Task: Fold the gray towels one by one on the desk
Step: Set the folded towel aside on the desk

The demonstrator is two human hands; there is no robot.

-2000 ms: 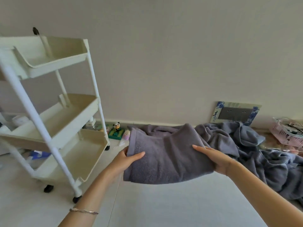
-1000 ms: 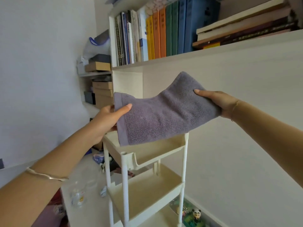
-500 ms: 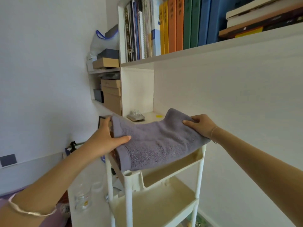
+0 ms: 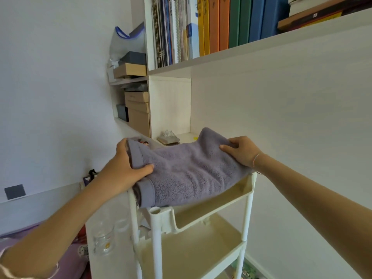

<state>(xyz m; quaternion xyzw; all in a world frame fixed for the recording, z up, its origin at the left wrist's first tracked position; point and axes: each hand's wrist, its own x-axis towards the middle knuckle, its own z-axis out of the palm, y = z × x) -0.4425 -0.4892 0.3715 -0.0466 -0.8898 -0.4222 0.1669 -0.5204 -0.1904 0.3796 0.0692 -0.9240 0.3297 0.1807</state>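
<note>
At frame centre, the folded gray terry towel (image 4: 191, 174) lies atop the cream plastic tiered cart (image 4: 159, 220), hem overhanging its lower-left rim, bare wall (image 4: 302, 117) rightward. Left hand (image 4: 124, 168) pinches the hem; right hand (image 4: 241, 152) grips the far end with curled fingers. A second ago the towel hung higher

Cart tray (image 4: 231, 195) hid by towel (image 4: 191, 174), bks (image 4: 223, 23) cropped
</note>
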